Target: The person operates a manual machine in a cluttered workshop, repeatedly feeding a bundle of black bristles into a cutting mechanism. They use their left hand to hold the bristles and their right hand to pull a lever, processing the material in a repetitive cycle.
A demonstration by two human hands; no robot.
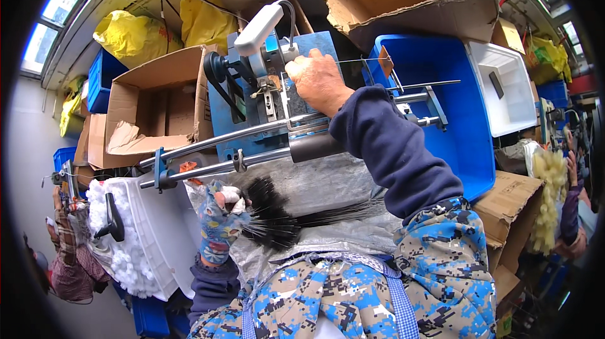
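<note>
A: Largest item first?

B: One blue bin [469,150], at the right end of the machine; presumably stood there to be within the right arm's reach.

A: Next?

B: One bench machine on a blue base plate [224,121], straight ahead of the wearer, probably so both arms can get at it.

A: Then?

B: One grey sheet [340,187], spread between machine and lap; it seems meant to guard the clothes.

A: Long pieces?

B: Two metal rails [261,156], crossing the machine's near side, likely as a guide or support.

A: Bristles?

B: One dark bristle bundle [271,216], on the sheet's left side, its tips splayed, just beside the left hand. Kept near, I judge, for easy handling.

A: The hands?

B: Right hand [318,80]: bare, curled low over the machine's middle, apparently steadying or working something; its fingertips are hidden, so I cannot tell what it holds. Left hand [220,213]: in a patterned covering, fingers bent against the bundle; whether they grip it, I cannot tell.

A: Smallest?

B: One thin rod [358,60], reaching from beside the right hand toward the bin.
</note>
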